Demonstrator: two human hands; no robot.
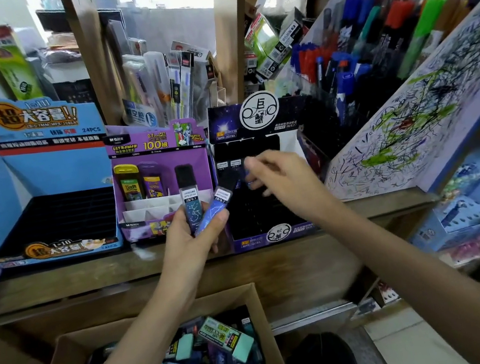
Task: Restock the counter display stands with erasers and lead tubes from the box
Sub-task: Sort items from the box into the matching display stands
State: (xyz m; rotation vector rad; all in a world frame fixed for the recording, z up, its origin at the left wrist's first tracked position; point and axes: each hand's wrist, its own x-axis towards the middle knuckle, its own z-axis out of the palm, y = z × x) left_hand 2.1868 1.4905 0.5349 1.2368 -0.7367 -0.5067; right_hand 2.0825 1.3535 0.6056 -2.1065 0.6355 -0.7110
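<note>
Currently, stand-filling step: left hand (188, 240) grasps two lead tubes (191, 208) in its fingers at frame centre; right hand (285, 181) blurred over the dark display stand (275, 234), grip untellable; next calls for slotting one tube upright.

We count three stands on the worktop (73, 271): one blue stand (52, 177), one purple stand (167, 169), one dark stand (234, 132). Two hands: the left hand (184, 237) carries two tubes (188, 196), and the right hand (282, 181) is blurred. The purple stand keeps two more. One box (262, 320) shows at least three erasers (242, 346).
</note>
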